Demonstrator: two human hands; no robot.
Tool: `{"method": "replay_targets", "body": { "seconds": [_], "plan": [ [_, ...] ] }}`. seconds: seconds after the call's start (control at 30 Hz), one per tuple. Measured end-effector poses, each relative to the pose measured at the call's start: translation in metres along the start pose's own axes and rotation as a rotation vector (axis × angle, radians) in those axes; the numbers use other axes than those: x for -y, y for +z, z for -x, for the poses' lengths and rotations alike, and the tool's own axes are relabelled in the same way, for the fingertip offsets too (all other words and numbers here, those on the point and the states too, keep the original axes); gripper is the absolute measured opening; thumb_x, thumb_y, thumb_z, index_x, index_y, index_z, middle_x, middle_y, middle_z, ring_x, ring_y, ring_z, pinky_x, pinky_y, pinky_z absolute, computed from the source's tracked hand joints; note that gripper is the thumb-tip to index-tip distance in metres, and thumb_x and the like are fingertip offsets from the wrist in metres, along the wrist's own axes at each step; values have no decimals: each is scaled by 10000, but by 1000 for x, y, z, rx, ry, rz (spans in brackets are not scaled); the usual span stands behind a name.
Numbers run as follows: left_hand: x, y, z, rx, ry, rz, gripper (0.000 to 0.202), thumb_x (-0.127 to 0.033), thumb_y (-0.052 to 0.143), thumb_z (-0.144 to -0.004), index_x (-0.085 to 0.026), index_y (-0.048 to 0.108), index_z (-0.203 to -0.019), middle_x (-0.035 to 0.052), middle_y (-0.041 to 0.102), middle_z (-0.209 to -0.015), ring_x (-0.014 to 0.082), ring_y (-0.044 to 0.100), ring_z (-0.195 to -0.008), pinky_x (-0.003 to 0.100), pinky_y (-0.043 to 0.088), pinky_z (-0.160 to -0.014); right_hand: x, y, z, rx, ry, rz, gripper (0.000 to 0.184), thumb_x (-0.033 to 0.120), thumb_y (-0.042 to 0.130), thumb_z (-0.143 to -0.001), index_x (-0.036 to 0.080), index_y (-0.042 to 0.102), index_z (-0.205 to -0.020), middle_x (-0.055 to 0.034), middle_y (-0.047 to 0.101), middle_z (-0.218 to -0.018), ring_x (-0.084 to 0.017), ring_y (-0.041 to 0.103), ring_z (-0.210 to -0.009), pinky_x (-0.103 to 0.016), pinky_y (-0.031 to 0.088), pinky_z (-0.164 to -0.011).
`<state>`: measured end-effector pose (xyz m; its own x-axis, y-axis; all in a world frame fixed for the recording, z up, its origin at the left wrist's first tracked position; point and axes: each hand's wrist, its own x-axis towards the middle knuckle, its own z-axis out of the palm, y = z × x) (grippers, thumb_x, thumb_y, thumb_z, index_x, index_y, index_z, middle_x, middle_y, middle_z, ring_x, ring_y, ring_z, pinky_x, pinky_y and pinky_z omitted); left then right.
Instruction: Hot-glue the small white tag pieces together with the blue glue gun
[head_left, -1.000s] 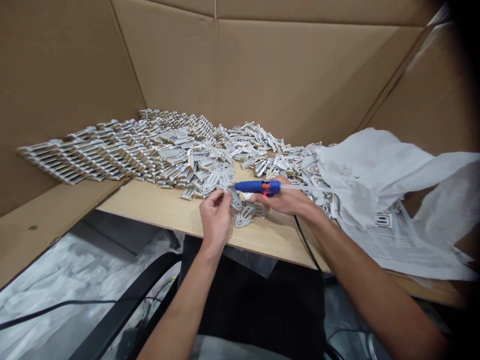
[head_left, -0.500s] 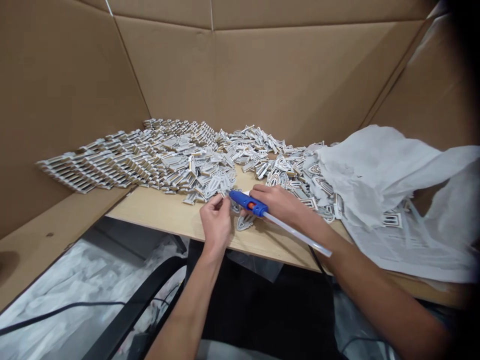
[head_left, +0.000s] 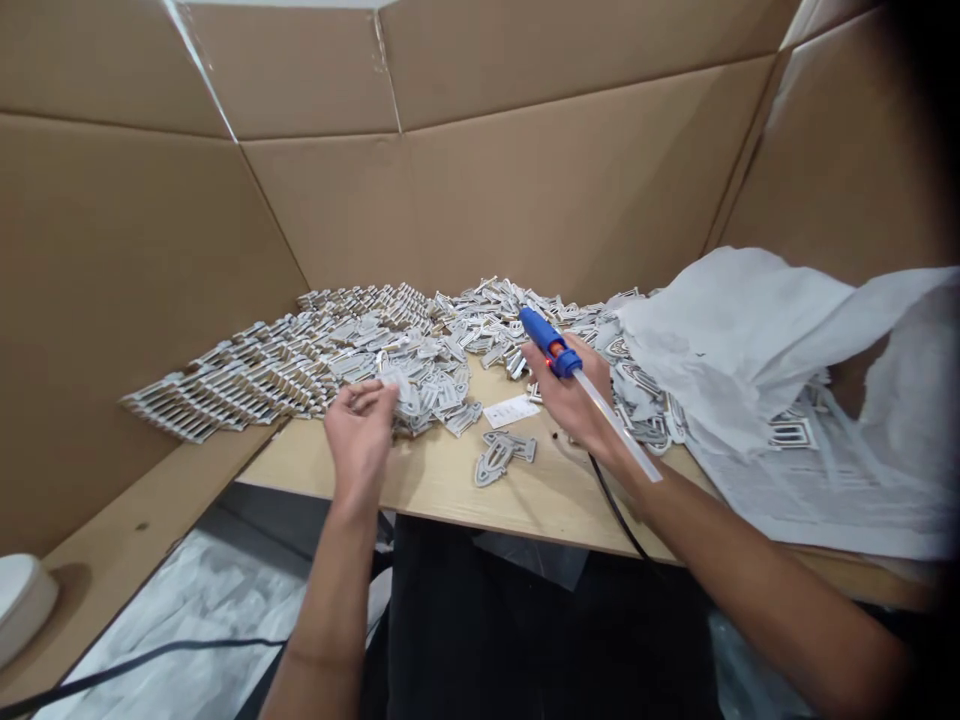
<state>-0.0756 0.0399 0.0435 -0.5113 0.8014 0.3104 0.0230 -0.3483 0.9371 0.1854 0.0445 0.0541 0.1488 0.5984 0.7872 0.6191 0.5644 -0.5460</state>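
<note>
My right hand [head_left: 576,392] grips a blue hot glue gun [head_left: 541,332], its nozzle pointing up and away over the back pile. A long translucent glue stick [head_left: 619,428] sticks out of the gun's rear, and a small red light glows on its side. At the near edge of the pile of grey cut-out pieces [head_left: 439,375], my left hand [head_left: 360,425] has its fingers closed on a flat grey cut-out piece [head_left: 396,380], partly hidden and slightly blurred. Between the hands, a few loose grey pieces [head_left: 501,458] lie overlapping on the wooden table [head_left: 435,480], near a white paper card [head_left: 511,411].
Stacked rows of pieces [head_left: 217,385] fill the left back. Crumpled white sheeting [head_left: 739,340] covers the right side. Cardboard walls [head_left: 540,200] enclose the table. A black cord [head_left: 619,515] runs off the front edge, and a white round object [head_left: 24,605] sits far left.
My hands have moved apart: the left went left to the pile with a piece, while the right lifted the glue gun up and right. The view has shifted, uncovering the white card and loose pieces.
</note>
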Motion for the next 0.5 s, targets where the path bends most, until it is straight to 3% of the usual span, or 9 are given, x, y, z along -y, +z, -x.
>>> {"method": "replay_targets", "body": {
  "seconds": [0.1, 0.2, 0.37, 0.5],
  "plan": [
    [-14, -2, -49, -19, 148, -109, 276, -296, 832, -621, -130, 707, -803, 40, 684, -735, 140, 607, -652, 240, 470, -630, -3, 4, 0, 30, 139, -44, 452, 598, 569, -973, 214, 567, -734, -31, 583, -712, -174, 538, -651, -343, 411, -647],
    [-31, 9, -89, -38, 179, -281, 185, -256, 804, -635, -130, 729, -749, 45, 690, -714, 168, 621, -660, 273, 489, -661, -6, 7, 2, 62, 184, -35, 465, 611, 581, -955, 215, 547, -714, -34, 586, -706, -177, 534, -646, -345, 400, -646],
    [-51, 46, -137, 43, 177, -709, 140, -242, 807, -673, -137, 754, -749, 61, 680, -692, 224, 637, -716, 360, 518, -780, -10, 6, 2, 78, 247, -55, 449, 603, 549, -962, 215, 567, -736, -53, 613, -734, -188, 548, -654, -347, 394, -637],
    [-46, 79, -158, 145, 172, -1021, 151, -206, 820, -670, -124, 730, -759, 110, 682, -751, 292, 661, -873, 420, 507, -903, -11, 4, 0, 90, 273, -58, 445, 602, 548, -954, 213, 596, -743, -68, 631, -738, -200, 563, -667, -347, 392, -630]
  ]
}}
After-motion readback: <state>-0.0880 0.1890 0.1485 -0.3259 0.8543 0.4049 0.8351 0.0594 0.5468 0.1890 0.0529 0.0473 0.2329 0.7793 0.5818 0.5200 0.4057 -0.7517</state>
